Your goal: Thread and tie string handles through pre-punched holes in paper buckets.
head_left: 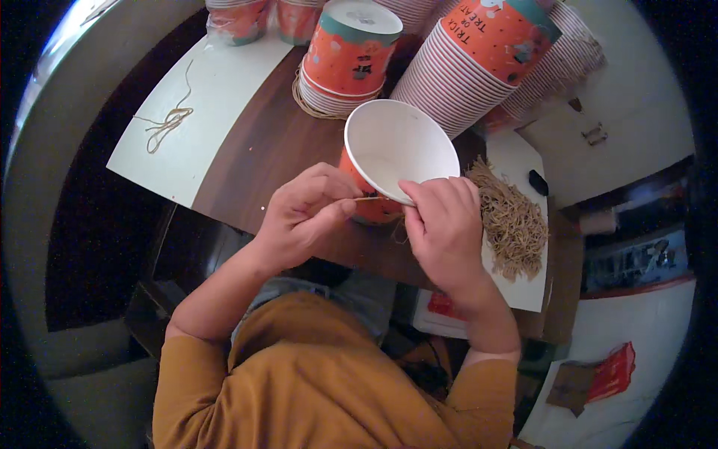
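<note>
A paper bucket (pixel 400 142), white inside and orange outside, stands tilted before me with its open mouth toward me. My right hand (pixel 446 228) is closed on its near rim, thumb and fingers pinching the edge. Just left of it, my left hand (pixel 307 213) pinches a thin tan cord (pixel 368 199) between thumb and forefinger. That cord runs across the bucket's near side, just under the rim, toward my right thumb. Its far end is hidden behind the right hand. A thin loop hangs below, too faint to follow.
An upside-down bucket stack (pixel 355 56) with cord round its base stands behind. Beside it leans a long stack of nested buckets (pixel 456 78). A heap of tan cords (pixel 512 224) lies right on a white board. Loose cords (pixel 172 118) lie left on the table (pixel 250 161).
</note>
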Action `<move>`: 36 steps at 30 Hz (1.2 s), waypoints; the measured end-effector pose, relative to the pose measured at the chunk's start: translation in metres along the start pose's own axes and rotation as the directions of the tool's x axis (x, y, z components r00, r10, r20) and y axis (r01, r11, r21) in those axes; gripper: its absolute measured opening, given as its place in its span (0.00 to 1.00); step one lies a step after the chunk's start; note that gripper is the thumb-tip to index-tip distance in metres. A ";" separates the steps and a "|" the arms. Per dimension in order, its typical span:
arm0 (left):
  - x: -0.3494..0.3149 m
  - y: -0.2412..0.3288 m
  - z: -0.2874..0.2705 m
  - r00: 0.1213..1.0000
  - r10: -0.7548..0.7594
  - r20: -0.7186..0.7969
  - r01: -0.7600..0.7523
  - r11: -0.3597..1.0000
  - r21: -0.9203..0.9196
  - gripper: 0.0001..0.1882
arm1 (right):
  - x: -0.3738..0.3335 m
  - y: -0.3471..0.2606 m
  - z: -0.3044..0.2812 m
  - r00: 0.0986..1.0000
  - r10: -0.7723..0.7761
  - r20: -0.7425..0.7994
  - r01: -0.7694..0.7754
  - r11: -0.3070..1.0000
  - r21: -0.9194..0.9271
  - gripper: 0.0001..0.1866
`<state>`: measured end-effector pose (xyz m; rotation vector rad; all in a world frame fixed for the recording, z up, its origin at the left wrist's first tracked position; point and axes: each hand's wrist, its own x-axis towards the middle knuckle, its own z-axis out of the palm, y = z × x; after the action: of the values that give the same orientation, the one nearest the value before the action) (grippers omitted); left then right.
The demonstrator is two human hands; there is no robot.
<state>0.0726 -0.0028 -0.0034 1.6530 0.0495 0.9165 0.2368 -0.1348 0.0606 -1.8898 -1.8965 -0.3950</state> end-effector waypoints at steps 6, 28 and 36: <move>0.002 0.012 0.012 0.998 -0.061 -0.009 0.059 0.984 -0.169 0.06 | -0.038 -0.010 0.042 0.918 0.165 -0.361 -0.210 0.974 -0.088 0.14; 0.016 0.009 0.004 0.836 0.335 0.434 -0.541 0.633 0.554 0.24 | -0.035 -0.061 0.028 0.941 0.319 0.110 -0.295 0.620 0.727 0.05; 0.000 0.011 0.006 0.990 0.121 0.069 -0.139 0.907 0.396 0.18 | -0.050 -0.050 0.038 0.882 0.462 0.095 -0.394 0.611 0.686 0.03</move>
<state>0.0715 -0.0116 0.0055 2.0776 0.1043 1.0195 0.1822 -0.1614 0.0078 -1.6558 -1.1881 0.3522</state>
